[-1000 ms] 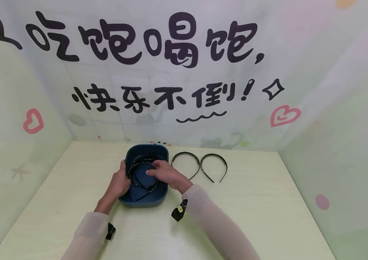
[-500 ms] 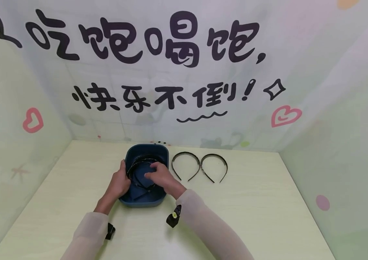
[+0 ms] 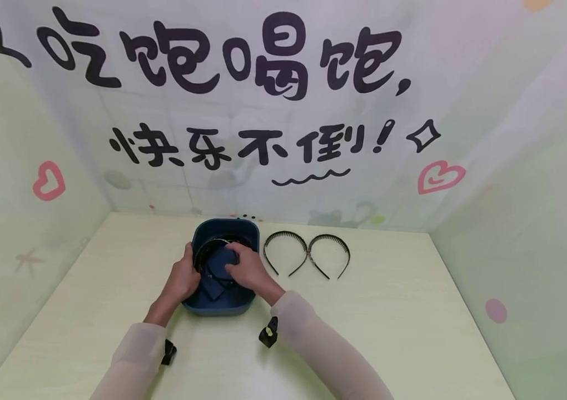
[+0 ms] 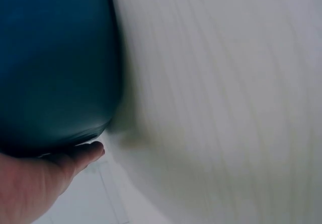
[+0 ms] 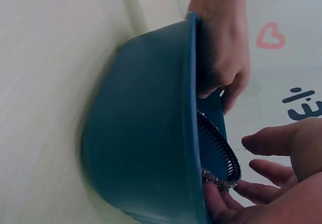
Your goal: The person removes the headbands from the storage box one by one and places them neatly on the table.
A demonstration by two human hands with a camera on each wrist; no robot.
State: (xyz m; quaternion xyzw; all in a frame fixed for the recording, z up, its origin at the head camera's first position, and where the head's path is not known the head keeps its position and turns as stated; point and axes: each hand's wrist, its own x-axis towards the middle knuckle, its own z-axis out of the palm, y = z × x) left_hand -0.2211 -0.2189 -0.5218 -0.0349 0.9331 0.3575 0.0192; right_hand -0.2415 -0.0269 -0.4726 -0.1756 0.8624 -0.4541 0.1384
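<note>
Table (image 3: 388,322), lower frame: two headbands (image 3: 308,250) out, guessing more left in the bin (image 3: 220,312). Left hand (image 3: 184,278) grips it, right hand (image 3: 248,269) touches a headband (image 5: 229,152), thumb apart.

On the pale backdrop (image 3: 188,194) we read two lines of black Chinese characters: the upper line, 吃饱喝饱, (image 3: 283,51), ends in a comma, and below it the lower line, 快乐不倒! (image 3: 263,155), ends in an exclamation mark. Right of that we see a star outline (image 3: 423,136), and beneath the last characters a wavy line (image 3: 311,180). In the right wrist view we cannot make out the cropped black strokes (image 5: 307,110).
</note>
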